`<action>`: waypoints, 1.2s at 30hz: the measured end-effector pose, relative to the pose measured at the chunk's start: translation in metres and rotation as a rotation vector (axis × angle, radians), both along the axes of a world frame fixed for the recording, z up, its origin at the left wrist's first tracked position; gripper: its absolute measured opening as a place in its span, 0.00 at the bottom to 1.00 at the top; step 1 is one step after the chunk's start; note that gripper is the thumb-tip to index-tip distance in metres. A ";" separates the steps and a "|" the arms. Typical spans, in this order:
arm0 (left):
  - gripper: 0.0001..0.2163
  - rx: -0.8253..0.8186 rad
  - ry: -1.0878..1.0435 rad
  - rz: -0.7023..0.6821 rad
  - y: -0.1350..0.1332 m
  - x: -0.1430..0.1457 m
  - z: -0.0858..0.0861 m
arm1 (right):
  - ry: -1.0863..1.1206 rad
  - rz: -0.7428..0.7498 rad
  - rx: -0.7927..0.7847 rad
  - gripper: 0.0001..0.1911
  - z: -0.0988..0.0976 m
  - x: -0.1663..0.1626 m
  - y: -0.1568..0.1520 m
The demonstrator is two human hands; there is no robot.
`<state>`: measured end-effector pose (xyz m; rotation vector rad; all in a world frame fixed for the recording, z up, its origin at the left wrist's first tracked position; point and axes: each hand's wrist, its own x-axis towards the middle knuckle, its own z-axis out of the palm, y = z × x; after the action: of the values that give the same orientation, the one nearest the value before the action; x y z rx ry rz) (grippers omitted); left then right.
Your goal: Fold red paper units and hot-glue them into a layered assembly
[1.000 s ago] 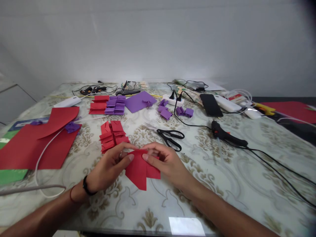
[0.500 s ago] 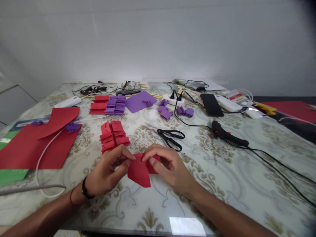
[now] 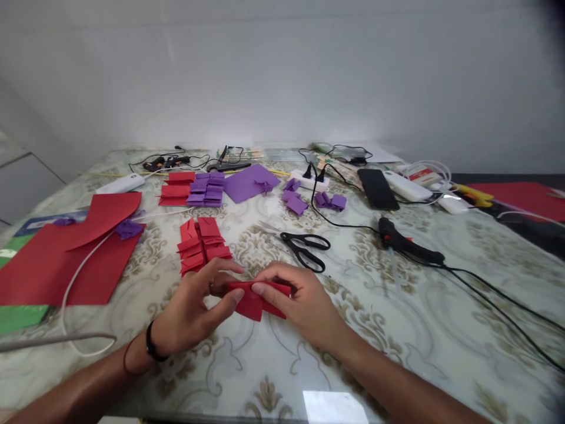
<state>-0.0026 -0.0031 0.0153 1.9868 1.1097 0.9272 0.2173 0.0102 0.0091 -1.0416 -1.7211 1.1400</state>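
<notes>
**Red folded paper pinched at both ends, on the near side of the scissors**

A red folded paper is held between the two hands, on the near side of the scissors and slightly to their left. Its long axis is laid almost straight from left to right, parallel to the near edge of the table. A shorter flap points down toward the person.

The left hand is closed on the left end of the paper, which is pinched between the thumb and the index finger. The right hand is closed on the right end, with the thumb laid over the upper fold near the middle. The paper is therefore reached from both sides, and both hands are touching it. A little more of its length is covered by the right hand. Whether the paper rests on the table or is lifted just above it cannot be told.

To the left of the scissors, a stack of red folded pieces is seen, just beyond the left hand. To the right of the scissors a glue gun is lying with its cable. Beyond the scissors, purple folded pieces are spread. Far to their left a large red sheet is placed.
</notes>
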 end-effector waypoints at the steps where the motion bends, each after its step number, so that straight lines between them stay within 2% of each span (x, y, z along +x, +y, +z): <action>1: 0.07 -0.037 0.012 0.010 0.001 0.000 0.001 | -0.007 -0.002 0.007 0.07 0.000 0.000 -0.001; 6: 0.11 -0.043 0.064 0.016 0.005 0.002 0.004 | -0.047 0.002 0.000 0.06 -0.002 -0.003 -0.003; 11: 0.12 -0.010 0.093 -0.033 0.003 0.003 -0.001 | -0.025 0.041 0.003 0.04 -0.003 -0.007 -0.003; 15: 0.12 -0.028 0.090 -0.048 0.003 0.001 -0.003 | 0.005 0.073 -0.058 0.05 -0.003 -0.008 -0.003; 24: 0.14 -0.111 0.008 0.017 0.011 -0.009 0.003 | 0.036 0.086 -0.094 0.07 0.002 0.003 0.010; 29: 0.15 -0.248 0.010 -0.012 0.017 -0.002 -0.001 | 0.002 0.083 -0.077 0.05 0.002 0.010 0.016; 33: 0.15 -0.425 -0.037 -0.068 0.019 0.002 -0.010 | -0.011 0.073 -0.106 0.02 -0.001 0.011 0.017; 36: 0.18 -0.511 -0.193 0.009 0.022 0.000 -0.017 | 0.045 0.082 -0.063 0.15 -0.002 0.014 0.017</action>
<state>-0.0024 0.0191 -0.0020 1.4480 1.1129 0.7299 0.2310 0.0269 0.0067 -0.9835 -1.7156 1.2672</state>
